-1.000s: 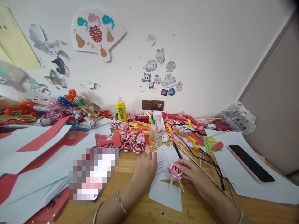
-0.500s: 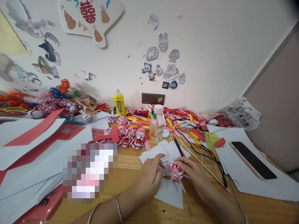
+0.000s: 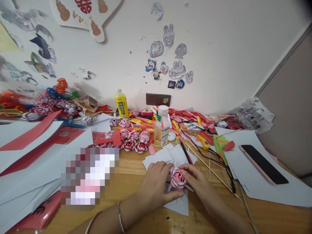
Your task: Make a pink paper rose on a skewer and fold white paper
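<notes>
Pink-and-white paper rose [image 3: 177, 177] in hand

Overlapping folded strips are layered into a rounded bloom, its face turned up toward the camera. It is held between left hand [image 3: 156, 182] and right hand [image 3: 198, 180], over white paper [image 3: 180, 205].

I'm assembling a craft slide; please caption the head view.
Right hand holding a pink-and-white flower, left hand cupped beside it, over white paper on a wooden table.

Both hands [image 3: 156, 183] [image 3: 199, 180] hold a paper flower [image 3: 177, 178]
</notes>
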`<state>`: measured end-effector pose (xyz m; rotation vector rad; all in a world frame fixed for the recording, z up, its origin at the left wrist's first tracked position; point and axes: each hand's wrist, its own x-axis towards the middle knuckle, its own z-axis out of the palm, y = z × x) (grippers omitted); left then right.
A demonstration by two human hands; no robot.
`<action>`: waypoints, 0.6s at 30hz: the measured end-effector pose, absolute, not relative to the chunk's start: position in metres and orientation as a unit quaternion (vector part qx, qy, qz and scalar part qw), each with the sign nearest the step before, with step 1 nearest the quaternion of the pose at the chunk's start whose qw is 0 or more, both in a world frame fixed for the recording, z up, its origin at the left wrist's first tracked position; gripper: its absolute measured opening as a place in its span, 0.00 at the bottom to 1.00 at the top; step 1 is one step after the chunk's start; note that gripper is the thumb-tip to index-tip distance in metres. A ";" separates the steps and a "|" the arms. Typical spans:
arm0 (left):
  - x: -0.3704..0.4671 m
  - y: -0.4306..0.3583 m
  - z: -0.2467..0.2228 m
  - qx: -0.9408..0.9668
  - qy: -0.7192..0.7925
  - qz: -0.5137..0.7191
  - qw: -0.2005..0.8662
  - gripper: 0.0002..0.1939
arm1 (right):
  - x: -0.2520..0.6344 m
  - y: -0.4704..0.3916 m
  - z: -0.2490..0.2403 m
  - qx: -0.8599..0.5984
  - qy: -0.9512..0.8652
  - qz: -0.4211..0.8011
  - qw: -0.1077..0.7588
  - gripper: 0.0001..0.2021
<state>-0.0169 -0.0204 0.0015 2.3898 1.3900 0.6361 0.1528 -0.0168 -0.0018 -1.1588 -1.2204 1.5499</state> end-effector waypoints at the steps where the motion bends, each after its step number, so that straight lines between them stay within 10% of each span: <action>1: -0.017 -0.020 0.001 0.834 0.484 0.219 0.151 0.36 | 0.153 -0.017 -0.002 -0.459 -0.485 0.620 0.412 0.14; 18: -0.017 -0.024 0.001 0.851 0.475 0.171 0.147 0.45 | 0.152 -0.019 0.001 -0.460 -0.514 0.600 0.404 0.15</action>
